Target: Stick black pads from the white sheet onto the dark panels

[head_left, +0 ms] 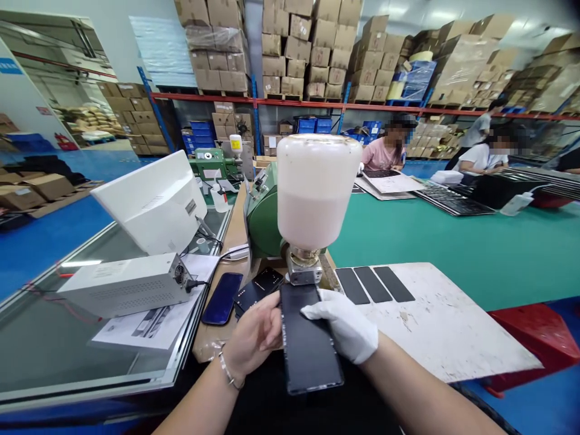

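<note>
The white plastic bottle (319,193), part-filled with a pale pink liquid, serves as the landmark here. Just below it, a slim black rectangular panel (310,344) is held tilted, with its far end close to the metal fitting (303,269) under the bottle. The panel is gripped from both sides: the bare left hand (254,335) is closed on one long edge, and the white-gloved right hand (339,323) is pressed over the upper part of the face. The panel is judged to be light, stiff and possibly fragile, with a smooth face that could slip, so its long edges appear the safest place to take hold.

Just left of the bottle's foot, a smaller black panel (258,290) and a dark blue phone (222,298) lie on the wooden counter (233,248). To the right of the bottle, three dark strips (374,285) lie on a scuffed white board (446,320). Farther left of the bottle, a white monitor (149,202) and a grey power supply box (122,285) are placed. Well behind the bottle, seated people (389,148) are seen near cartons stacked on red racking (294,103). The fitting and the smaller panel are the nearest obstructions.
</note>
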`<state>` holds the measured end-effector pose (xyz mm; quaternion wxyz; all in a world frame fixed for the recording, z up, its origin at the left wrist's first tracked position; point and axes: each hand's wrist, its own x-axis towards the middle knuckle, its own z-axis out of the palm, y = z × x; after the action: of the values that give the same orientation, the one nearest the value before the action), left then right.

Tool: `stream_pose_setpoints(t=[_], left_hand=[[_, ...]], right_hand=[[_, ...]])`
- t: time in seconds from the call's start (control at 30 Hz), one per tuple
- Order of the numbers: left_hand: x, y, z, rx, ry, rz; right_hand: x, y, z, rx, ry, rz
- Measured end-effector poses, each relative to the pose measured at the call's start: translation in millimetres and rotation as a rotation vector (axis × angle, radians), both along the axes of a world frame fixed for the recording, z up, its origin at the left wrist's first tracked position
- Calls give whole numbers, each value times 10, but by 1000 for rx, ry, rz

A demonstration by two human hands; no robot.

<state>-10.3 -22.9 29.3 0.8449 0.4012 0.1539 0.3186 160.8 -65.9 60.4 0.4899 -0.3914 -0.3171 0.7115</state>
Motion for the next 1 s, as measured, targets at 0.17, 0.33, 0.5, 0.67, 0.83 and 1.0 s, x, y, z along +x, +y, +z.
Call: stream_pose_setpoints(t=[0.17, 0.33, 0.5, 0.67, 0.83, 1.0], left_hand=[[-523, -119, 34, -38, -47, 199], [-604, -181, 32, -34, -7, 210], [-399, -137, -96, 39, 139, 170], [-217, -54, -175, 81, 298, 135], [-100, 26, -294, 87, 453, 136], [-42, 67, -390, 97, 578, 168]], right_hand=[[-467, 152, 34, 29, -28, 108], [-397, 187, 50, 215, -163, 261], [351, 162, -203, 247, -523, 418], [1743, 228, -510, 102, -1128, 38], [3112, 331, -640, -168, -1426, -287], [3746, 446, -842, -348, -1552, -384]])
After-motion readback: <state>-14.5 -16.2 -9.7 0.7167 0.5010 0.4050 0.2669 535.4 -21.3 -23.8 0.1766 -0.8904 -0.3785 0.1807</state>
